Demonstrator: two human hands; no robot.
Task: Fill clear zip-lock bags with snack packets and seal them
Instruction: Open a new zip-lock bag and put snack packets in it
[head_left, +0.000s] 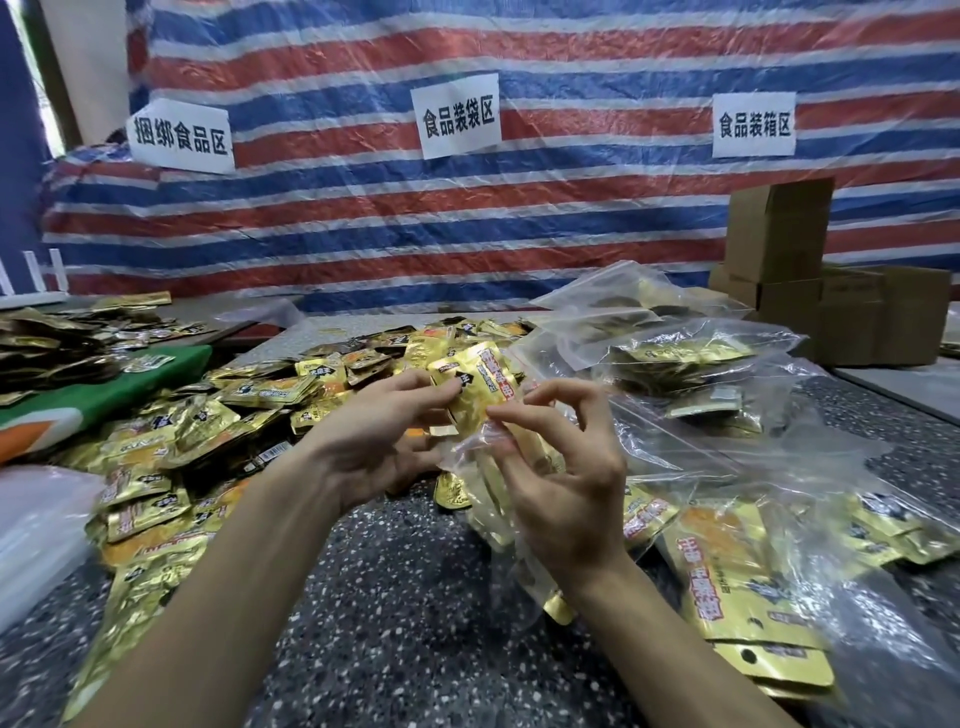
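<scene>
Head view: your left grip (379, 441) is pinching a gold snack packet (472, 384) between thumb and fingertips, right at the mouth of a clear zip bag (462, 449). Your right grip (566, 493) has the bag's rim pinched between thumb and forefinger, and the other fingers are loosely fanned out above it. The bag droops under that grip toward the speckled desk (405, 623), and you can see gold packets inside it already. The packet's lower end looks tucked into the opening, though the plastic is too crumpled to say how far.

A big loose pile of packets (260, 415) covers the desk to your left and behind your grips. Filled bags (675, 364) are heaped to the right, and another bag with packets (737, 587) lies near your right forearm. Cardboard boxes (779, 244) are stacked at the far right, against a striped tarp (467, 234) with paper signs (457, 117) stuck on it. A green cloth (104, 395) sits far left.
</scene>
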